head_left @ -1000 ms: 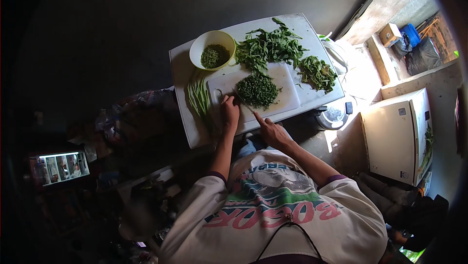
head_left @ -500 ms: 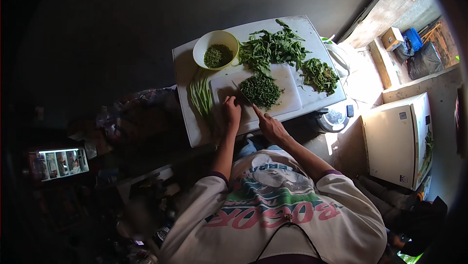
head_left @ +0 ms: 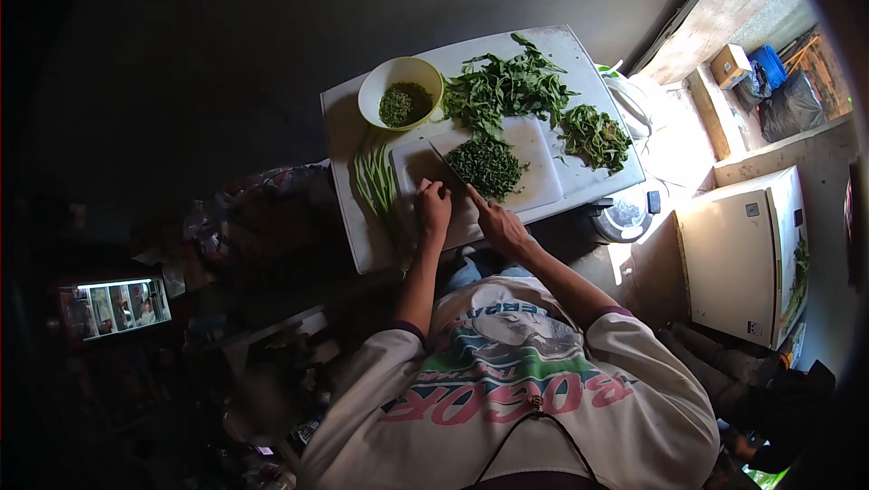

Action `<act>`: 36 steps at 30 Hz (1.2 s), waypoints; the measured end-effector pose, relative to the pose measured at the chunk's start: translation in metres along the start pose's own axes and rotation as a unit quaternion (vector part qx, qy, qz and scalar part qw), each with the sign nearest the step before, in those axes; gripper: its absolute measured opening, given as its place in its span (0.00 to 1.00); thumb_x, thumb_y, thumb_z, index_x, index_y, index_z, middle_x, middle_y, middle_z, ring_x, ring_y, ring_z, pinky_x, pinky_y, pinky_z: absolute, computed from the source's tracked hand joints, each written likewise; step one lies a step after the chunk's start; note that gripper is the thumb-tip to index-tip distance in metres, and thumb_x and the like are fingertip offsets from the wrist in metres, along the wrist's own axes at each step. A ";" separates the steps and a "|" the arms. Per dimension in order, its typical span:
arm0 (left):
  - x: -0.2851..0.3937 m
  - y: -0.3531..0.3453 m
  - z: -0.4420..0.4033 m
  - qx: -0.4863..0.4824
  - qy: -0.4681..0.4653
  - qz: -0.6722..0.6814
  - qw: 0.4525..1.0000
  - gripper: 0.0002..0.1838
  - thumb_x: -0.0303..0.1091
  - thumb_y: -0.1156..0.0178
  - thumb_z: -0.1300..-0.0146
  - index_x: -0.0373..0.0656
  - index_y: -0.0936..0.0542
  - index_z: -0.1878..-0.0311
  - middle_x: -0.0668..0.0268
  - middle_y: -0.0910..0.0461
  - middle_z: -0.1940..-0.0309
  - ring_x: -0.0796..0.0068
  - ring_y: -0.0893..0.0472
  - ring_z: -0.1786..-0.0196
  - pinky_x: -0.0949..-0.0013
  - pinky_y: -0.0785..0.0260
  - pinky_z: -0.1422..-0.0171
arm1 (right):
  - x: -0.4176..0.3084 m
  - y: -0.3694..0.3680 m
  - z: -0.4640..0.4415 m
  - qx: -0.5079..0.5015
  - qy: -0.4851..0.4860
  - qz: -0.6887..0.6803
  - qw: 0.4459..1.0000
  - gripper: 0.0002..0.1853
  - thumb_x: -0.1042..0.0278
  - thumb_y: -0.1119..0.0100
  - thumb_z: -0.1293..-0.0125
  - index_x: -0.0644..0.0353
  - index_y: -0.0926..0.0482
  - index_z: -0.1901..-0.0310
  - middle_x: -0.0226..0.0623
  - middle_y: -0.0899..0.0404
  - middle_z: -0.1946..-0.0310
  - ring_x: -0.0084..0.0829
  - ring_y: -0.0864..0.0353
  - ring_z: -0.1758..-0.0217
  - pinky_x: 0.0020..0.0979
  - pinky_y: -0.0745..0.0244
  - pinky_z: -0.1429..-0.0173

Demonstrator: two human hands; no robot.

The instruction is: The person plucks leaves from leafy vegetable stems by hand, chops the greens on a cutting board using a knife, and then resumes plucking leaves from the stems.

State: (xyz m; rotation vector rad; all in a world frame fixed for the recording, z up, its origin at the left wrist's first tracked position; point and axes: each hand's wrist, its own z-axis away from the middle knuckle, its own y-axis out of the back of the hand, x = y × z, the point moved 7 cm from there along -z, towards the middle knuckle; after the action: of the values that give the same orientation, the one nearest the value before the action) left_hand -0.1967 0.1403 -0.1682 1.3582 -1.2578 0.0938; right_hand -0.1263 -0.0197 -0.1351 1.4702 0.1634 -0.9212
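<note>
My right hand point(head_left: 503, 226) is closed round the handle of a knife point(head_left: 445, 161), index finger stretched toward the blade. The blade lies along the left edge of a heap of finely chopped greens point(head_left: 489, 170) on a white cutting board point(head_left: 546, 169). My left hand point(head_left: 434, 207) rests at the board's lower left with its fingers curled; what they hold, if anything, is too small to make out. Left of the board lie long green stalks point(head_left: 374, 178). Behind it are a yellow bowl point(head_left: 368, 99) with chopped greens inside and a pile of leafy greens point(head_left: 516, 87).
Another pile of stripped greens point(head_left: 596, 139) sits at the right of the white table point(head_left: 344, 246). Below the table's right edge stands a lidded pot point(head_left: 625, 217). A white fridge-like cabinet point(head_left: 731, 259) is farther right. At left, a lit screen point(head_left: 116, 306) shows in the dark.
The view has shifted slightly. The knife and my right hand have moved a little left, closer to my left hand, and the blade sits at the heap's left edge.
</note>
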 end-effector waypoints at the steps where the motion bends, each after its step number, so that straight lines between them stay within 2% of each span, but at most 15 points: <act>1: 0.003 0.001 0.001 0.003 -0.012 -0.018 1.000 0.13 0.19 0.35 0.53 0.31 0.17 0.61 0.50 0.21 0.66 0.45 0.20 0.61 0.53 0.27 0.55 | 0.001 0.003 0.001 -0.004 -0.004 -0.002 1.000 0.42 0.74 0.50 0.33 0.44 0.56 0.19 0.60 0.22 0.61 0.58 0.17 0.66 0.53 0.23 0.61; 7: -0.014 -0.005 0.001 -0.036 0.022 -0.073 0.996 0.10 0.20 0.37 0.51 0.32 0.18 0.63 0.51 0.21 0.64 0.45 0.20 0.59 0.52 0.26 0.54 | -0.008 0.002 0.032 -0.054 -0.019 -0.005 0.998 0.42 0.73 0.51 0.33 0.42 0.56 0.20 0.60 0.22 0.60 0.58 0.17 0.65 0.53 0.22 0.59; 11: -0.010 0.000 0.002 0.004 0.010 -0.039 0.999 0.08 0.21 0.37 0.51 0.32 0.18 0.65 0.50 0.20 0.65 0.45 0.20 0.60 0.52 0.26 0.54 | 0.007 -0.022 0.033 -0.057 -0.030 0.001 0.998 0.42 0.73 0.51 0.33 0.41 0.56 0.20 0.60 0.22 0.60 0.58 0.17 0.65 0.53 0.22 0.59; 16: -0.004 0.000 -0.001 -0.027 0.037 -0.032 0.998 0.08 0.21 0.37 0.51 0.33 0.19 0.65 0.50 0.20 0.66 0.45 0.20 0.60 0.52 0.26 0.55 | 0.006 -0.013 0.002 -0.021 -0.001 0.008 1.000 0.42 0.72 0.51 0.32 0.42 0.56 0.19 0.60 0.22 0.59 0.58 0.17 0.65 0.53 0.22 0.61; 20: -0.003 0.002 -0.001 -0.011 0.007 -0.015 1.000 0.09 0.20 0.38 0.51 0.33 0.19 0.64 0.50 0.20 0.66 0.44 0.20 0.61 0.52 0.26 0.56 | 0.002 0.004 0.005 -0.017 -0.009 -0.003 1.000 0.42 0.72 0.51 0.32 0.42 0.57 0.19 0.60 0.22 0.59 0.58 0.17 0.65 0.54 0.23 0.61; 22: -0.005 0.003 -0.001 -0.005 0.010 -0.045 0.999 0.09 0.20 0.38 0.51 0.33 0.19 0.64 0.50 0.21 0.66 0.44 0.20 0.61 0.51 0.27 0.57 | -0.001 0.004 0.016 -0.032 -0.007 -0.005 0.999 0.43 0.72 0.50 0.33 0.42 0.56 0.20 0.61 0.22 0.59 0.58 0.17 0.65 0.54 0.23 0.60; 29: -0.006 0.004 -0.002 0.017 0.002 -0.025 1.000 0.10 0.21 0.37 0.54 0.32 0.18 0.64 0.50 0.21 0.69 0.46 0.20 0.63 0.53 0.27 0.58 | 0.010 -0.020 0.032 -0.053 -0.016 0.004 0.998 0.43 0.73 0.50 0.33 0.41 0.55 0.20 0.60 0.22 0.61 0.58 0.17 0.66 0.53 0.23 0.60; 31: -0.005 0.003 -0.002 -0.002 0.001 -0.020 1.000 0.11 0.21 0.36 0.53 0.32 0.18 0.64 0.50 0.21 0.68 0.45 0.20 0.63 0.54 0.27 0.57 | 0.010 -0.018 0.019 -0.028 0.015 0.020 0.999 0.43 0.73 0.50 0.33 0.42 0.57 0.20 0.58 0.21 0.61 0.57 0.18 0.68 0.53 0.23 0.61; 36: 0.002 0.006 0.003 0.005 -0.011 -0.024 1.000 0.10 0.20 0.37 0.52 0.31 0.17 0.64 0.50 0.21 0.68 0.45 0.20 0.63 0.54 0.26 0.56 | 0.002 -0.001 0.004 -0.004 0.008 -0.010 1.000 0.43 0.73 0.50 0.34 0.44 0.55 0.20 0.58 0.21 0.62 0.57 0.18 0.68 0.52 0.23 0.62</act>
State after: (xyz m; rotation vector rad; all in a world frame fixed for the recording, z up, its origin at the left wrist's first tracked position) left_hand -0.2017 0.1389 -0.1632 1.4004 -1.2434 0.0523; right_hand -0.1277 -0.0241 -0.1365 1.4706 0.1939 -0.9230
